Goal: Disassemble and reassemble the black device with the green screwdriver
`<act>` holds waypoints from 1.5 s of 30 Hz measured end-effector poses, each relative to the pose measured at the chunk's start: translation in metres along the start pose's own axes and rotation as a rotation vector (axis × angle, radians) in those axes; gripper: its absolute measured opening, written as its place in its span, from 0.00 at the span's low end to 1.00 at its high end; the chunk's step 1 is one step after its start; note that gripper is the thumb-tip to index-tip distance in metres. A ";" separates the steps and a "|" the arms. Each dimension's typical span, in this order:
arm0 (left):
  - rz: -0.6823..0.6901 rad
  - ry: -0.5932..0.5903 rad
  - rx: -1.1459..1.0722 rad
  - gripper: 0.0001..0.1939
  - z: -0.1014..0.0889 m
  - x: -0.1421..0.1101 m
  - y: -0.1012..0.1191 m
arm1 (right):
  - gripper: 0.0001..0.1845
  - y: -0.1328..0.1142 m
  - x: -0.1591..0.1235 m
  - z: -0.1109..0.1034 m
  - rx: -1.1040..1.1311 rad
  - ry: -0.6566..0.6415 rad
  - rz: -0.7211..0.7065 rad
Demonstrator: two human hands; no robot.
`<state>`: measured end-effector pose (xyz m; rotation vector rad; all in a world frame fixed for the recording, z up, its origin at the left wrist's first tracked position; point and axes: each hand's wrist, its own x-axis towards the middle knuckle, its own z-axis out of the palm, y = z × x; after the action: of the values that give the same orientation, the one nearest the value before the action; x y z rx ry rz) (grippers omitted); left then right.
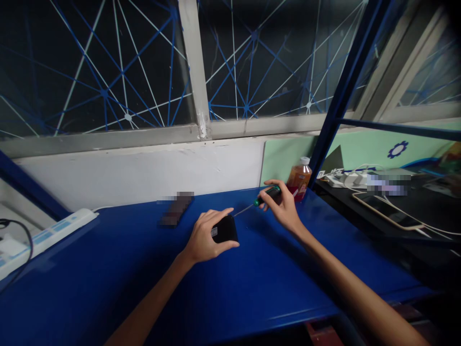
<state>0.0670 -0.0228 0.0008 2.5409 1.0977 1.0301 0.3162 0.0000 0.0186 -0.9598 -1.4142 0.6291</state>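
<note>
My left hand (205, 236) is wrapped around a small black box-shaped device (227, 230), thumb along its near side and fingers along its far side. A pale label shows on the device close to my palm. In my right hand (283, 204) is a screwdriver (267, 195) with a green and black handle. Its thin metal shaft points left and down, and the tip is at the far right corner of the device. Whether the tip sits in a screw is too small to tell.
On the blue table (216, 298) lies a dark, partly blurred-out object (176, 210). A drink bottle (301, 179) stands at the back right by a blue post. A white power strip (50, 238) runs along the left. A phone (387, 210) and cables lie on the black desk at right.
</note>
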 end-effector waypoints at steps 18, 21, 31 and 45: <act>0.009 0.004 -0.013 0.39 -0.001 0.000 -0.001 | 0.27 -0.002 -0.001 0.000 0.093 -0.041 0.018; 0.019 0.004 -0.011 0.39 -0.001 0.000 -0.001 | 0.22 -0.002 -0.003 0.002 -0.009 0.032 -0.008; 0.014 0.014 -0.007 0.40 -0.002 0.001 -0.001 | 0.23 -0.002 -0.001 -0.002 0.071 -0.038 0.055; 0.017 0.004 -0.018 0.39 -0.002 0.001 0.001 | 0.19 -0.002 -0.003 0.005 0.080 0.068 0.034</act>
<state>0.0664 -0.0230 0.0028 2.5392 1.0643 1.0453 0.3110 -0.0028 0.0184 -0.9353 -1.3058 0.6672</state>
